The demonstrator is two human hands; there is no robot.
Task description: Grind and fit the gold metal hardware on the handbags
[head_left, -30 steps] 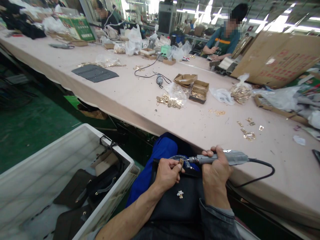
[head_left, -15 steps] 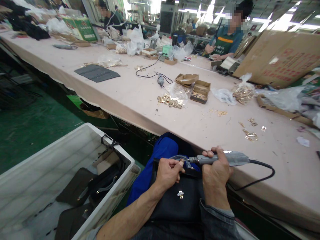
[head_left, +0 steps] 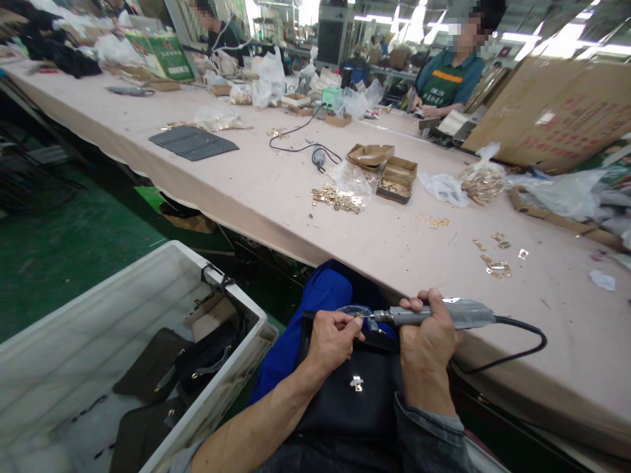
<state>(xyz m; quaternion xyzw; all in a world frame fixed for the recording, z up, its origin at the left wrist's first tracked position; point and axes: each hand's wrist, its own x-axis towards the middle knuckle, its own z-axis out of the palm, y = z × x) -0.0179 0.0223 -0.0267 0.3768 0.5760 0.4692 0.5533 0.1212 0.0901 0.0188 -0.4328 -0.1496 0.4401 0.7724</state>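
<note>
Small metal fitting (head_left: 359, 316): lower centre of the frame, at the tip of the driver, mostly hidden by the pinched thumb and forefinger of the left hand (head_left: 334, 340).

Electric screwdriver (head_left: 468, 313): grey, corded, near level, gripped in the wrapped fingers of the right hand (head_left: 428, 338); white patch on top, too small to read.

Black bag (head_left: 345, 407): lower centre, on the lap beneath both hands; gold-coloured clasp (head_left: 357, 384) on its face.

Large brown carton (head_left: 557, 115): upper right, tilted; red characters, too blurred to read.

Green apron (head_left: 440, 89): upper right, on a co-worker (head_left: 470, 71); orange band, white lettering, not surely legible.

Green box (head_left: 160, 56): upper left; pale printing, too blurred to read.

Pile of gold-coloured hardware (head_left: 335, 198): centre, on the pale-covered table (head_left: 256, 180).

White crate (head_left: 89, 328): lower left; dark bags (head_left: 148, 371) inside.
</note>
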